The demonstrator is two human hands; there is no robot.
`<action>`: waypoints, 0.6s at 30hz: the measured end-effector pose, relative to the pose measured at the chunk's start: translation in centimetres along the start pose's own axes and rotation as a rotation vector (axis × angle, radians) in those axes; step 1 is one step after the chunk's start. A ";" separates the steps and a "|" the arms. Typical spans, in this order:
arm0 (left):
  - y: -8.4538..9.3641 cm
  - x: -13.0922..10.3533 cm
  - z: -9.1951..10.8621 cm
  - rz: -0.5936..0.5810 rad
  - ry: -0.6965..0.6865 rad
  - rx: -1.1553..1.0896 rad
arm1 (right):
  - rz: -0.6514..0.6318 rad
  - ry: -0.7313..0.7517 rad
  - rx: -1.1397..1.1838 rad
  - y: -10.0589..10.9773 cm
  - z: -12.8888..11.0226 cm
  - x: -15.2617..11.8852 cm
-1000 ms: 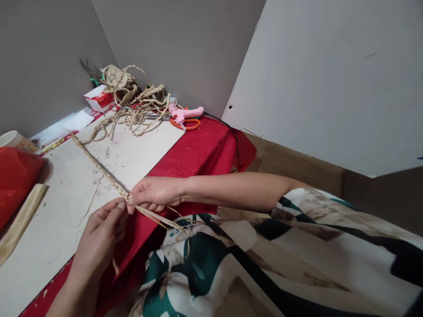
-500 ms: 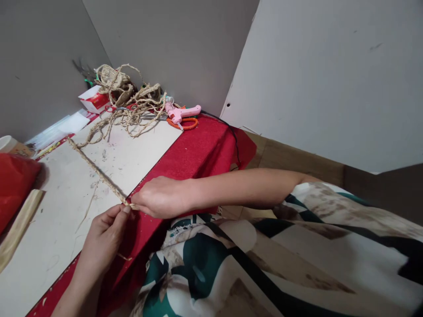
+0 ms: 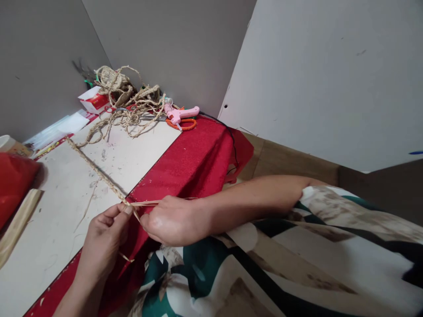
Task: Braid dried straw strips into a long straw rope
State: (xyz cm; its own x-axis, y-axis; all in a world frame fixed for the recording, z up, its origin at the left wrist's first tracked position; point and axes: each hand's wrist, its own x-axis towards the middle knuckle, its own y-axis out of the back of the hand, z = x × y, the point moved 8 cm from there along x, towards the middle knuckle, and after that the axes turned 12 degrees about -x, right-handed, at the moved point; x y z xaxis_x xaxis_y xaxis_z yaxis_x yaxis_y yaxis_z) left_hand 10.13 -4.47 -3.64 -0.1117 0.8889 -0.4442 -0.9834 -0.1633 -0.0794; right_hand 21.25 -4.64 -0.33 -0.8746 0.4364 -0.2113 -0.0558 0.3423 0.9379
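Observation:
A braided straw cord (image 3: 99, 172) runs from the loose pile of cord down to the near edge of the white board. My left hand (image 3: 107, 233) pinches its near end between thumb and fingers. To the right, my right hand (image 3: 175, 220) is closed on thin straw strands (image 3: 144, 203) that come out of the braid's end; its fingertips are partly hidden. One strand slants down to those fingers, and others pass behind the hand. A short strand end (image 3: 126, 257) sticks out below my left hand.
Coiled cord (image 3: 132, 99), a pink glue gun (image 3: 181, 113) and orange-handled scissors (image 3: 188, 125) lie at the back. On the left are a red bag (image 3: 15, 185), a straw strip (image 3: 20, 224) and a cup (image 3: 11, 144). Red cloth (image 3: 188, 154) covers the table edge.
My right hand has moved away from the braid's end, to the right and toward my body. Strands between the two hands now show. My left hand has stayed nearly in place.

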 end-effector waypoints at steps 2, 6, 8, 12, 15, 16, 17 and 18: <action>0.1 -0.1 0.0 0.003 -0.001 0.024 | -0.076 0.089 -0.019 0.1 -0.3 -1.0; 0.4 0.1 -0.2 -0.028 0.026 -0.010 | 0.053 0.122 0.093 3.1 1.1 -2.4; 0.4 0.2 -0.2 -0.043 0.024 -0.022 | 0.315 -0.002 0.194 5.7 3.2 -2.3; 0.0 0.4 0.2 -0.074 -0.005 -0.027 | 0.389 -0.046 0.492 5.6 5.1 0.6; -0.2 0.2 0.4 -0.086 -0.016 -0.024 | 0.072 -0.002 0.752 2.1 4.7 3.7; -0.2 0.1 0.4 -0.088 -0.014 -0.022 | 0.028 0.010 0.787 1.4 4.7 4.4; -0.2 0.1 0.4 -0.089 -0.013 -0.022 | 0.009 0.026 0.805 1.1 4.7 4.9; -0.3 0.0 0.4 -0.095 -0.008 -0.019 | 0.005 0.052 0.812 1.0 4.8 5.3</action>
State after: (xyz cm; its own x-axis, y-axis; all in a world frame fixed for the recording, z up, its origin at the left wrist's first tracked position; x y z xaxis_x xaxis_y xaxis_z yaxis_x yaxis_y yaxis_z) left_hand 10.38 -4.22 -3.30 -0.0194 0.9044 -0.4263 -0.9867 -0.0862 -0.1379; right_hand 18.87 1.96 -1.83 -0.8963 0.4073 -0.1756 0.2975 0.8458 0.4429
